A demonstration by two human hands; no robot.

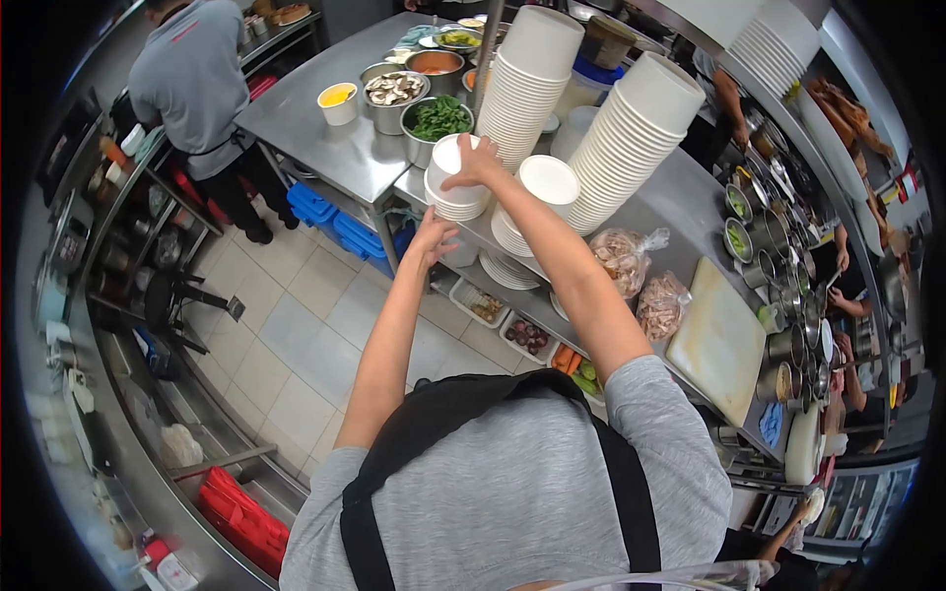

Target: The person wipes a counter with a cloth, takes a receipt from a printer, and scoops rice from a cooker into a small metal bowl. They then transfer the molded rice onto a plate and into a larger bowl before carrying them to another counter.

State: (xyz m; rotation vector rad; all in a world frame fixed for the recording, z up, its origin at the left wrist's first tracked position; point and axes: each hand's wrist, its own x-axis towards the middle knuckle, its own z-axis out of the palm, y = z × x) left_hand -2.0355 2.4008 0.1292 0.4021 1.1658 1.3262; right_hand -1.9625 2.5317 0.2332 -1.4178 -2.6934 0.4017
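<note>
Head view: sound handling, in this judgement, calls for keeping the short stack of white bowls upright, supported evenly at the rims, with light pressure on the sides. The right hand rests on the stack's upper part; firmness of grasp cannot be told. The left hand is unclenched, just beside the lower rims, contact unclear. The stack stands under the right palm, beside a metal pot of green leaves.

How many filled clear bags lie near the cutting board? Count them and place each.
2: one bag beside the person's right forearm, another bag next to the cutting board. The forearm could hide more.
</note>
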